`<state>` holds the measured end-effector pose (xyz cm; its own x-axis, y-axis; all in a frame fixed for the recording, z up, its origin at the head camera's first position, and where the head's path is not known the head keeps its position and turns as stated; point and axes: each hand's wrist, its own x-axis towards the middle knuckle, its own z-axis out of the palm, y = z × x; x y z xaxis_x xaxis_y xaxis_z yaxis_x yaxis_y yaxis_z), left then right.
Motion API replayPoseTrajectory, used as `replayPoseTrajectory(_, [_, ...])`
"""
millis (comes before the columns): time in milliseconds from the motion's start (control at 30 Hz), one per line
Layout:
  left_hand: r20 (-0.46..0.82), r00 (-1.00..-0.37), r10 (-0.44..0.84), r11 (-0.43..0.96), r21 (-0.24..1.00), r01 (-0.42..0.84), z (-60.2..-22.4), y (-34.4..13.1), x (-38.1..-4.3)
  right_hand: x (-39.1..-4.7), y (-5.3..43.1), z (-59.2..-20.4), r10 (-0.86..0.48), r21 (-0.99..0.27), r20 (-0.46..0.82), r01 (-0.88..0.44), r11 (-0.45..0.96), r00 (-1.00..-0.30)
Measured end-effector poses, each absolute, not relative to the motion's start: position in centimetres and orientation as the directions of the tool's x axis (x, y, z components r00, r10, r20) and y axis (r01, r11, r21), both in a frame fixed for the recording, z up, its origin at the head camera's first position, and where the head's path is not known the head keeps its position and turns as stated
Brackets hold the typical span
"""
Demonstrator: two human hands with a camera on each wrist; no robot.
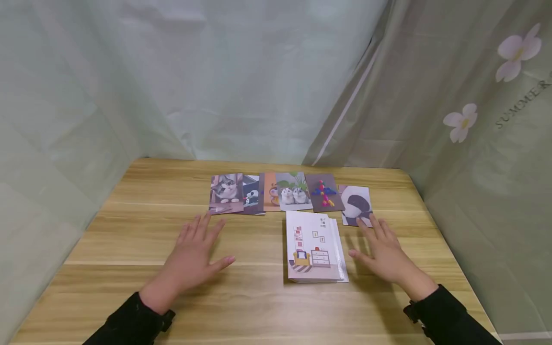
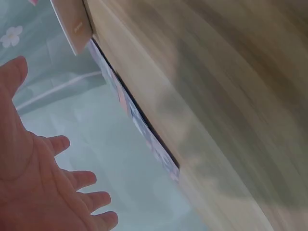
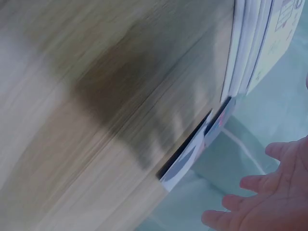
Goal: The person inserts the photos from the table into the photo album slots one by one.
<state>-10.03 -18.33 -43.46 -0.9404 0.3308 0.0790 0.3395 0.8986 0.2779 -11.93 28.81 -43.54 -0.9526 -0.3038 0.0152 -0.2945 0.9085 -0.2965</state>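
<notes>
Above the table, left of a thick white book (image 1: 311, 239), my left hand (image 1: 191, 261) is spread with its thumb toward the book, holding nothing. My right hand (image 1: 385, 256) hovers on the book's other side, fingers extended and holding nothing. Its fingertips overlap the lower edge of a black-and-white picture card (image 1: 356, 205) in the head view. The book's cover shows a drawn armchair and drawers; layered edges (image 3: 245, 53) show from the right wrist. Behind it lie a cat card (image 1: 226, 192), a hamster card (image 1: 295, 192) and a toy-figure card (image 1: 324, 191), among several in a row.
The wooden table (image 1: 241, 311) carries the cards near its back edge. Pale curtains (image 1: 241, 86) hang close behind and along both sides, with flowers printed on the right one. Bare wood surrounds both hands.
</notes>
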Motion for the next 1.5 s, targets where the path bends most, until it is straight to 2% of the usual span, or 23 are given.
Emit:
replayPoseTrajectory(433, [0.093, -0.907, 0.412, 0.866, 0.27, 0.421, -44.5, -14.0, -10.3, -12.2, 26.5, -44.7, -0.358, -0.346, -0.019, -0.33, 0.878, -0.934])
replayPoseTrajectory(833, [0.075, -0.828, 0.556, 0.787, 0.275, 0.553, -44.4, -7.5, -10.6, -12.5, 24.8, -46.0, -0.395, -0.398, -0.106, -0.325, 0.858, -0.912])
replayPoseTrajectory(1167, [0.008, -0.783, 0.621, 0.756, 0.258, 0.602, -45.0, -4.4, -11.2, -13.0, 24.4, -46.3, -0.435, -0.485, -0.141, -0.321, 0.814, -0.889])
replayPoseTrajectory(1500, [0.01, -0.73, 0.683, 0.715, 0.199, 0.671, -45.7, -2.2, -11.4, -13.8, 24.0, -46.8, -0.469, -0.546, -0.123, -0.335, 0.768, -0.875])
